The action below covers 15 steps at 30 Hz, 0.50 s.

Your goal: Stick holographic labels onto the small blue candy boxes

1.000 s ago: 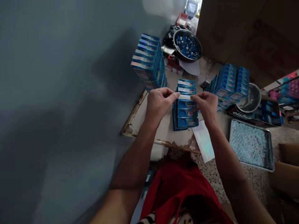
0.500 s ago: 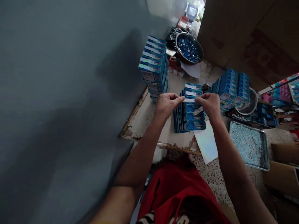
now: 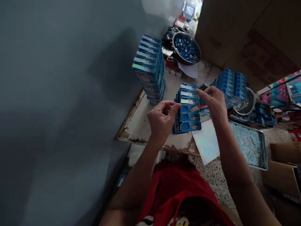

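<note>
Three blue packs (image 3: 194, 94) on tabletop (image 3: 137, 125) bore pale strips (image 3: 186, 101); nearer three (image 3: 190, 117) had none yet. Right hand (image 3: 215, 102) held loose strip (image 3: 199, 107) over row; left hand (image 3: 162, 118) pinched narrow beside it, contents unclear.

Your bare left forearm (image 3: 135, 182) slants up and inward from the bottom of the view, and your bare right forearm (image 3: 235, 160) leans in from the lower right. Both elbows are bent. Your left wrist (image 3: 155, 141) runs nearly in line with its forearm, leading to your bare left hand (image 3: 162, 121), whose fingers curl over with thumb and forefinger tips drawn together, pointing inward. Your bare right hand (image 3: 215, 102) sits a little higher, its knuckles raised, thumb and forefinger reaching inward with their tips close, the other fingers folded beneath. Your two hands are apart, fingertips facing each other.
</note>
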{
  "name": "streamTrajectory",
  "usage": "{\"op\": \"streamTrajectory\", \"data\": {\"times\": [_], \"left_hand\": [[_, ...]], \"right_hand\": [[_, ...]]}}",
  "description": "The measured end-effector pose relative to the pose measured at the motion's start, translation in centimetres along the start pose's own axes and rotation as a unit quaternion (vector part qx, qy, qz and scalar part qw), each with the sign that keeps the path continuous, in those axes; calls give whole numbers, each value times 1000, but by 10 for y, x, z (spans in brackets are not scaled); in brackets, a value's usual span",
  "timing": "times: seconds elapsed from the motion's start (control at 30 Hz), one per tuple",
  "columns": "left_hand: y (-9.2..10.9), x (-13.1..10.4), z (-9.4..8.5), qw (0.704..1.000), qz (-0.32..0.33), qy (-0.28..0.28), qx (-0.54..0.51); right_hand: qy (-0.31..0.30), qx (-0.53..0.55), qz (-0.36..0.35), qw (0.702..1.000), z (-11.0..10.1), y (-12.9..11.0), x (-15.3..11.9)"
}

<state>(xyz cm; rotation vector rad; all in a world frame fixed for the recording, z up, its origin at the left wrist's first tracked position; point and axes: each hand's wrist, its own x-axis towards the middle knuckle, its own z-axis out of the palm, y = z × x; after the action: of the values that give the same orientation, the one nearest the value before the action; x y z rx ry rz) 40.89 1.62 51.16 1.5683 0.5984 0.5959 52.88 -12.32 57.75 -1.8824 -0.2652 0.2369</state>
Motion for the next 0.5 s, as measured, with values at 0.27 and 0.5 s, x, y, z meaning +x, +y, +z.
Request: {"op": "streamTrajectory", "data": {"times": [0.27,0.5], "left_hand": [[36,-8,4,974,-75,-159,-140],[28,25,-25,973,-46,-224,-12]], "right_hand": [[-37,9,-20,999,3,-18,-13],[-42,7,5,999,-8,2,-23]]}}
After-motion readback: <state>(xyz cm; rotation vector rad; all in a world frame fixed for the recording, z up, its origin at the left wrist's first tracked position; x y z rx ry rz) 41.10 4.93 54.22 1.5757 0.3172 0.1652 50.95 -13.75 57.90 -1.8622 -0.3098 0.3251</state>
